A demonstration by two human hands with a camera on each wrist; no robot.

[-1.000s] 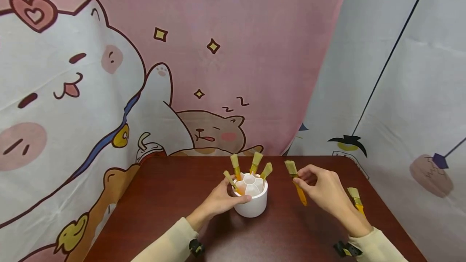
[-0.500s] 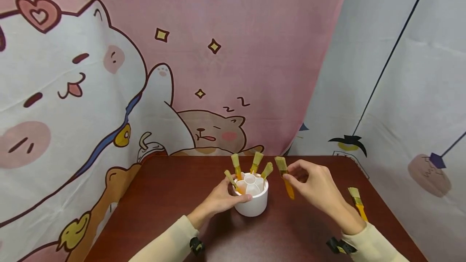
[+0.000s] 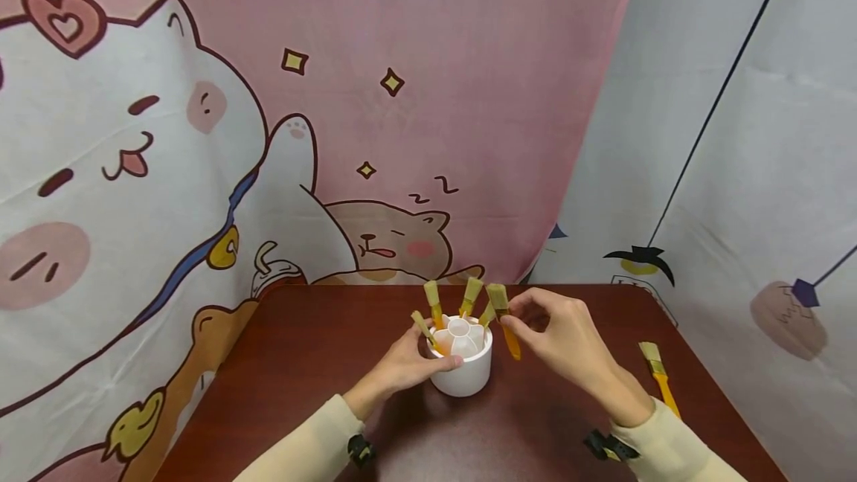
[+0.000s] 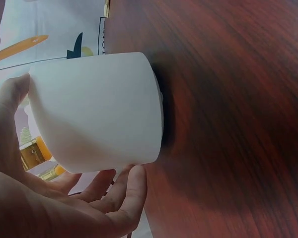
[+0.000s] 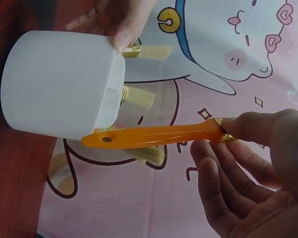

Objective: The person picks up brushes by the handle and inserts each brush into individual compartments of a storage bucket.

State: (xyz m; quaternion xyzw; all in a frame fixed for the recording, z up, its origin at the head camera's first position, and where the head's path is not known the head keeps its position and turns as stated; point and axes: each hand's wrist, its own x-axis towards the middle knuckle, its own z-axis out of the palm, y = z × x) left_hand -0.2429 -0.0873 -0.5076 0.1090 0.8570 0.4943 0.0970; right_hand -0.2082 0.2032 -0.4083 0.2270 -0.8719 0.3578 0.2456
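Observation:
A round white holder [image 3: 463, 378] with petal-shaped compartments stands on the table, several paintbrushes upright in it, bristles up. My left hand [image 3: 405, 365] grips its left side, thumb on the front rim and fingers round the back. My right hand [image 3: 562, 326] pinches another paintbrush [image 3: 511, 337] by its metal band, bristles up, just right of the holder. In the right wrist view the orange handle [image 5: 159, 136] points down, its holed end overlapping the holder's rim. The left wrist view shows the holder's smooth wall [image 4: 99, 109] between thumb and fingers.
One more paintbrush [image 3: 659, 378] lies on the dark red-brown table [image 3: 321, 348] at the right, near the edge. Behind the table hangs a pink and white cloth [image 3: 495, 95] with cartoon cats.
My right hand has carried its paintbrush leftward, from well right of the holder to right beside its rim. The left hand and the holder have stayed in place.

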